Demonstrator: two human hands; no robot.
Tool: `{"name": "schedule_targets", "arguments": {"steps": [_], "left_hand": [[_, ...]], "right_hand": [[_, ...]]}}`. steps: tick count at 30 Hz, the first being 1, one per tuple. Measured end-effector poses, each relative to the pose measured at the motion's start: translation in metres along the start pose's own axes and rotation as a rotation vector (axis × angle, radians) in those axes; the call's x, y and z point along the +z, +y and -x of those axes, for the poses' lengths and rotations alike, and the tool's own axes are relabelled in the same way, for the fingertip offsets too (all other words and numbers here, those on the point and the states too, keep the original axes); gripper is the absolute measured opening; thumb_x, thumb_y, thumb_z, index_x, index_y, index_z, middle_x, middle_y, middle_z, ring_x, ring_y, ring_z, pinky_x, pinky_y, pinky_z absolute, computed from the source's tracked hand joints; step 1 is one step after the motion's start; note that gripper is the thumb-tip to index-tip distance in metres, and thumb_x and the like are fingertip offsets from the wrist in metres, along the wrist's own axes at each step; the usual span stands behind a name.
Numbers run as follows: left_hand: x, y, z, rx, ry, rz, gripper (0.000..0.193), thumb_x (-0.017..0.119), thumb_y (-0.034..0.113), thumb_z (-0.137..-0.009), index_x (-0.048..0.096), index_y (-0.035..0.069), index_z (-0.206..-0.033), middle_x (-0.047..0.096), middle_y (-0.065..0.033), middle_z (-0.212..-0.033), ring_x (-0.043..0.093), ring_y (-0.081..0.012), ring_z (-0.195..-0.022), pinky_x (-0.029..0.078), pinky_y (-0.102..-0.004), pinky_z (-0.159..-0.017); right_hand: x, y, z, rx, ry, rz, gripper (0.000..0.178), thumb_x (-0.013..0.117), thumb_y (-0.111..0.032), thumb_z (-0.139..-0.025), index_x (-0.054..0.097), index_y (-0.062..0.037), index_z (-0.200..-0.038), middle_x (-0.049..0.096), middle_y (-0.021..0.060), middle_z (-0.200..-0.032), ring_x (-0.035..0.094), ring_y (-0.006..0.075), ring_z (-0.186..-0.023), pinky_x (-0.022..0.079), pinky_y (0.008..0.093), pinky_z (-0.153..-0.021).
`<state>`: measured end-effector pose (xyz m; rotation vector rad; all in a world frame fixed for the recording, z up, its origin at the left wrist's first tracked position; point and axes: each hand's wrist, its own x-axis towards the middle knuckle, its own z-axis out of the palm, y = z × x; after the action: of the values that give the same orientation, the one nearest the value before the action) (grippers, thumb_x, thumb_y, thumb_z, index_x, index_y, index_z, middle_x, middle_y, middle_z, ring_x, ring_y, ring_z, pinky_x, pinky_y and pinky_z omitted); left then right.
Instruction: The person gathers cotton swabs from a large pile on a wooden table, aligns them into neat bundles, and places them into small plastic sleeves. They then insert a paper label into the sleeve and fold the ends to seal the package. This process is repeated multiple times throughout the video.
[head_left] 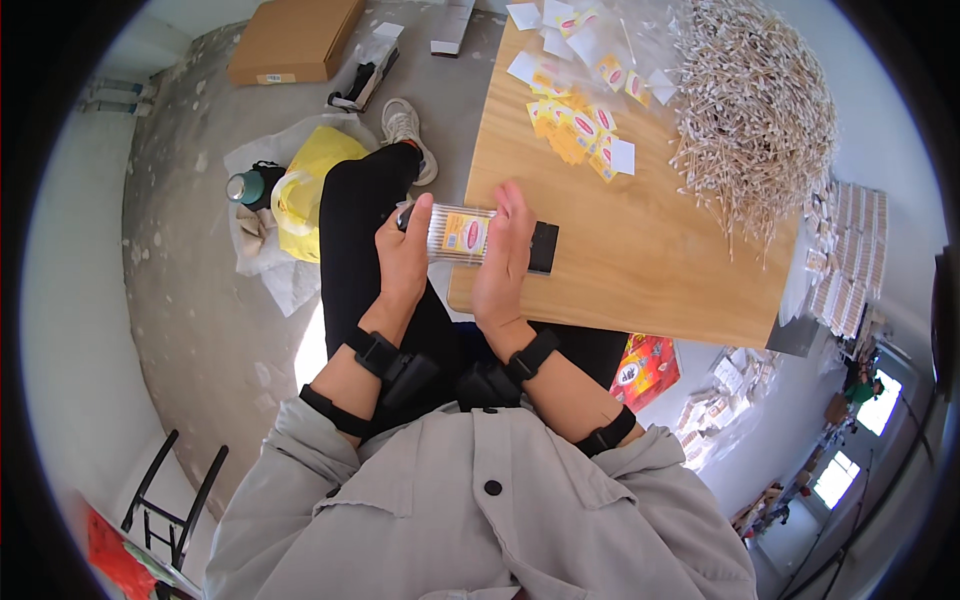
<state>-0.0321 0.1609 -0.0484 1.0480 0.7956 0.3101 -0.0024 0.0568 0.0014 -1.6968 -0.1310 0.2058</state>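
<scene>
A clear pack of cotton swabs (438,236) with a yellow label lies sideways between my hands, at the near left edge of the table. My left hand (402,262) is closed around its left end, thumb on top. A small dark object (404,218) shows beside that thumb; its kind is unclear. My right hand (503,275) has its fingers stretched out, and its inner side rests against the pack's right end. Just right of those fingers, a black block-like object (543,248) lies on the table, partly hidden by the hand.
The wooden table (620,260) bears yellow label cards (575,130), clear plastic bags (640,40) and a big heap of loose cotton swabs (755,110). Stacked packs (855,250) stand beyond its right edge. A yellow bag (310,190), a bottle (245,187) and a cardboard box (298,40) are on the left floor.
</scene>
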Motion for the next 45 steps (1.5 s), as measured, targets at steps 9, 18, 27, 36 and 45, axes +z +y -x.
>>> {"name": "schedule_targets", "arguments": {"steps": [9,18,27,36,45], "left_hand": [[-0.021,0.017,0.017,-0.165,-0.223,0.009,0.030,0.057,0.035,-0.101,0.064,0.007,-0.109,0.066,0.0032,-0.090,0.056,-0.0037,-0.076,0.043,-0.0202,-0.066],[-0.011,0.000,0.033,-0.085,-0.186,0.190,0.022,0.050,0.027,-0.105,0.059,0.011,-0.118,0.065,0.0052,-0.099,0.054,-0.0026,-0.081,0.042,-0.0198,-0.070],[-0.014,0.013,0.027,-0.086,-0.084,0.115,0.025,0.051,0.029,-0.104,0.060,0.007,-0.114,0.062,0.0030,-0.092,0.052,-0.0036,-0.077,0.043,-0.0211,-0.069],[-0.009,0.013,0.002,-0.033,-0.118,-0.014,0.025,0.059,0.026,-0.101,0.065,0.002,-0.101,0.062,0.0009,-0.089,0.056,-0.0056,-0.080,0.046,-0.0229,-0.072],[-0.028,0.033,0.029,0.387,0.058,-0.363,0.032,0.056,0.018,-0.101,0.049,0.000,-0.127,0.053,-0.0083,-0.120,0.052,-0.0154,-0.110,0.041,-0.0282,-0.097]], "right_hand": [[0.000,0.003,-0.001,-0.032,0.060,-0.061,0.047,0.036,-0.022,-0.106,0.031,0.0048,-0.144,0.038,0.0206,-0.138,0.041,0.0303,-0.134,0.031,0.0400,-0.113],[0.004,0.001,-0.001,-0.048,0.100,-0.062,0.049,0.032,-0.029,-0.107,0.035,0.0047,-0.143,0.044,0.0213,-0.139,0.042,0.0267,-0.132,0.027,0.0377,-0.114],[0.001,0.002,0.000,-0.029,0.087,-0.081,0.048,0.032,-0.027,-0.107,0.035,0.0044,-0.144,0.043,0.0207,-0.141,0.041,0.0271,-0.133,0.028,0.0372,-0.114],[-0.002,0.008,-0.001,-0.042,0.078,-0.154,0.047,0.041,-0.024,-0.105,0.033,0.0031,-0.143,0.040,0.0184,-0.141,0.042,0.0286,-0.133,0.031,0.0388,-0.113],[-0.146,0.045,-0.056,0.016,0.475,0.203,0.044,0.059,-0.015,-0.097,0.045,-0.0032,-0.137,0.049,0.0108,-0.112,0.059,0.0161,-0.094,0.055,0.0303,-0.077]]}}
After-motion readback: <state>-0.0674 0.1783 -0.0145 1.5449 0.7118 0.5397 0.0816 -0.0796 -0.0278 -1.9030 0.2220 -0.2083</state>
